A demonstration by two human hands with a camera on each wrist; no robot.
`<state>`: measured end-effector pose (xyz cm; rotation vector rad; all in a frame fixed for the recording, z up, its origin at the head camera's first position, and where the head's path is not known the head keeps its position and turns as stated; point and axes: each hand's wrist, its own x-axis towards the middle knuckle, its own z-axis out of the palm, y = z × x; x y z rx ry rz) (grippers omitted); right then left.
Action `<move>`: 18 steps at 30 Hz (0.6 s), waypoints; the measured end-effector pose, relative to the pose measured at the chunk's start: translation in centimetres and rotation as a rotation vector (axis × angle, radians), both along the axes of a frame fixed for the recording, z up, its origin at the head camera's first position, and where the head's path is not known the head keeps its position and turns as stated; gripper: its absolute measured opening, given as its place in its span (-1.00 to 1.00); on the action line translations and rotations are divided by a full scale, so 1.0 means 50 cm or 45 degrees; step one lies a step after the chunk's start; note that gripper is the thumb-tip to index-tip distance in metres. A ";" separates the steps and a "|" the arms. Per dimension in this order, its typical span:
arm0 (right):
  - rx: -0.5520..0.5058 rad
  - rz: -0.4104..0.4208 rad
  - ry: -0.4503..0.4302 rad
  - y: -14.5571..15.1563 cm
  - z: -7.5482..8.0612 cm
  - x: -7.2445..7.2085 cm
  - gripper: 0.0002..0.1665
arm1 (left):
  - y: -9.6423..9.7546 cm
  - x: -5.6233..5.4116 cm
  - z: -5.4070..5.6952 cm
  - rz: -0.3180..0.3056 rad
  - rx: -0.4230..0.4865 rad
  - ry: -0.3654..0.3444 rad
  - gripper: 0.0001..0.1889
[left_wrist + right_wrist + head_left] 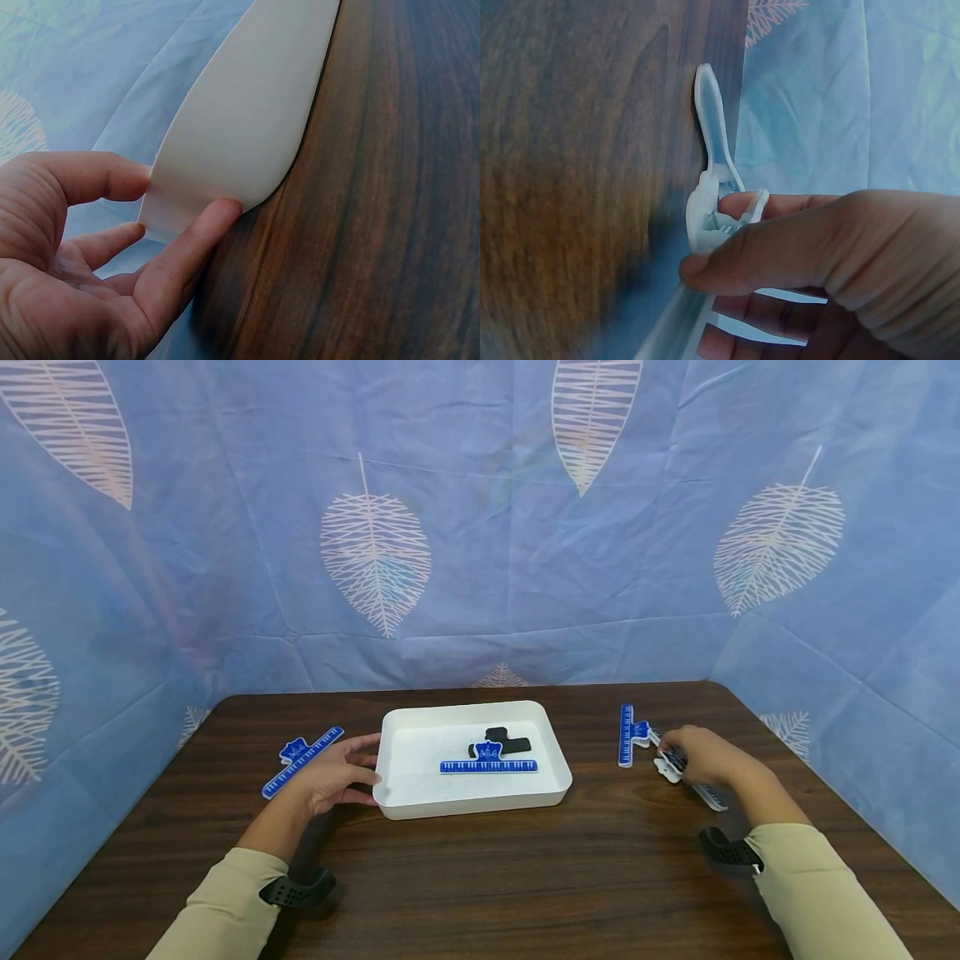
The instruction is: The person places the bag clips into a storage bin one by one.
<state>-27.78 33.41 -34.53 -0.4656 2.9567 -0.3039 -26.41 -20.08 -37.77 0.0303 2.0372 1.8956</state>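
Note:
A white tray (420,793) sits mid-table, and the fingers of my left hand (341,774) rest against its left end wall. In the left wrist view, the fingertips touch the tray wall (232,112). Inside the tray lie a blue music clip (487,767) with a piano-key strip and a black object (516,745). At the right, my right hand (701,756) pinches another music clip (711,798) by its middle, thumb on the near side; the right wrist view shows its white plastic edge (676,322). My palm and fingers hide part of it.
A blue music clip (626,737) lies just left of my right hand. Another blue clip (303,762) lies angled beside my left wrist. The brown wooden table (510,885) ends at a blue leaf-patterned cloth (480,552) behind and at both sides.

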 end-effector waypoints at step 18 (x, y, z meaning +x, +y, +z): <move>-0.004 0.032 0.073 -0.002 0.032 0.015 -0.48 | 0.000 0.001 0.004 0.005 -0.007 -0.005 -0.15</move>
